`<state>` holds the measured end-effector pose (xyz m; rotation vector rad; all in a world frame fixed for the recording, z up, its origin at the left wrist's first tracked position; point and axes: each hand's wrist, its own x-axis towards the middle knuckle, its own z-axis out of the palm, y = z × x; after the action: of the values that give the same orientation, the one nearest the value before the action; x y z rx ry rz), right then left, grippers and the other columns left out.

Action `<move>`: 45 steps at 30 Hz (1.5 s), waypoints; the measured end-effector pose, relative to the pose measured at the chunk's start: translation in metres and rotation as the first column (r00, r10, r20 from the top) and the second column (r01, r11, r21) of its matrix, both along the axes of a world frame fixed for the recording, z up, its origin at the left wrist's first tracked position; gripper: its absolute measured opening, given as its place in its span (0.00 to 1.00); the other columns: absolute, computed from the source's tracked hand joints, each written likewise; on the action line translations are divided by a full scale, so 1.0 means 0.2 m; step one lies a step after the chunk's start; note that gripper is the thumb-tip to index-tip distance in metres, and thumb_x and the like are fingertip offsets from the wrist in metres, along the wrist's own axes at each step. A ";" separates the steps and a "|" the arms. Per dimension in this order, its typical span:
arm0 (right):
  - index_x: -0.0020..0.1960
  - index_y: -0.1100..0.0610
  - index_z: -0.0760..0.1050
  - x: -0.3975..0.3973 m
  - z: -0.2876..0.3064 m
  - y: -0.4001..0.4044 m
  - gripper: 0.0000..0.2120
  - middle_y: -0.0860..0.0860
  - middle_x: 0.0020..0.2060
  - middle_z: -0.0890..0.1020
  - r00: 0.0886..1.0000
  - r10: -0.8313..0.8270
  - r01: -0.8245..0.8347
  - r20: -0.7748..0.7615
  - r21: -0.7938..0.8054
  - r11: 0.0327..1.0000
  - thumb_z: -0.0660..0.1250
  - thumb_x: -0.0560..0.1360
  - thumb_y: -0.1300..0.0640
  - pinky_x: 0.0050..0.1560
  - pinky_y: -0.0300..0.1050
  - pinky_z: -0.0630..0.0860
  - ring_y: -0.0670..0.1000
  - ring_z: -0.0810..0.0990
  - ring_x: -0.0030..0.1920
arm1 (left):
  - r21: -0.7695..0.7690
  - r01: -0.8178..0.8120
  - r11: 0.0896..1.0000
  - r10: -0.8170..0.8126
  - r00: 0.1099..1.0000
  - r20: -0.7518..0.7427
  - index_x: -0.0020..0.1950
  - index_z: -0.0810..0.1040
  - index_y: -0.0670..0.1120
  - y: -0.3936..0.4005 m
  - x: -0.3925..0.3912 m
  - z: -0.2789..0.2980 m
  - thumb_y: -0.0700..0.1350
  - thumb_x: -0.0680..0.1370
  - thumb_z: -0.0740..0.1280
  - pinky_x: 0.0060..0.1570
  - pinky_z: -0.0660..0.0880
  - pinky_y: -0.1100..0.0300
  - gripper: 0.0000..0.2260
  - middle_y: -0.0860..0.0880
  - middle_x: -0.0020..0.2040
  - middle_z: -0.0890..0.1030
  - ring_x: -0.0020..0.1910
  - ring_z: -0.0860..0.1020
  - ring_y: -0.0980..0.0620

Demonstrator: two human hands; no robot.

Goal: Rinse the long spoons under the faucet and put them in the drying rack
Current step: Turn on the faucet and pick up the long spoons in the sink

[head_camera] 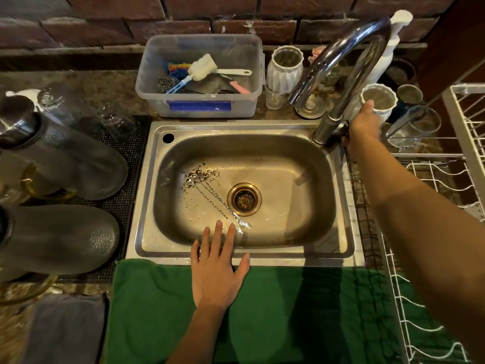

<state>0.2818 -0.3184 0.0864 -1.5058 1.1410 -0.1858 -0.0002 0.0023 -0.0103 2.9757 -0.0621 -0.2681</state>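
long spoons (217, 202) in sink (338, 206) left of drain (244, 198), drying rack (430, 232) right of sink

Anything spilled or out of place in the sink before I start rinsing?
Yes: dark specks are scattered on the sink floor, thickest around the bowls of the long spoons and trailing toward the near side. The drain strainer also holds debris. No water is running yet.

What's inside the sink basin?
In the sink: long spoons lying together left of the drain, amid dark specks. No water visible. Anything below the drain strainer is hidden.
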 end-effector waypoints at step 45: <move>0.74 0.49 0.64 0.00 0.03 -0.05 0.25 0.53 0.60 0.76 0.998 -0.063 0.054 0.031 0.234 0.971 0.56 0.81 0.40 0.51 0.58 0.83 0.54 0.80 0.53 | -0.068 -0.030 0.997 0.030 0.999 0.012 0.82 0.53 0.57 0.00 0.00 -0.01 0.67 0.80 0.52 0.76 0.55 0.43 0.32 0.49 0.83 0.56 0.80 0.59 0.44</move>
<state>0.2810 -0.3284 0.0916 -1.2568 1.1365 -0.1154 0.0003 0.0017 -0.0113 2.9085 -0.0274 -0.2380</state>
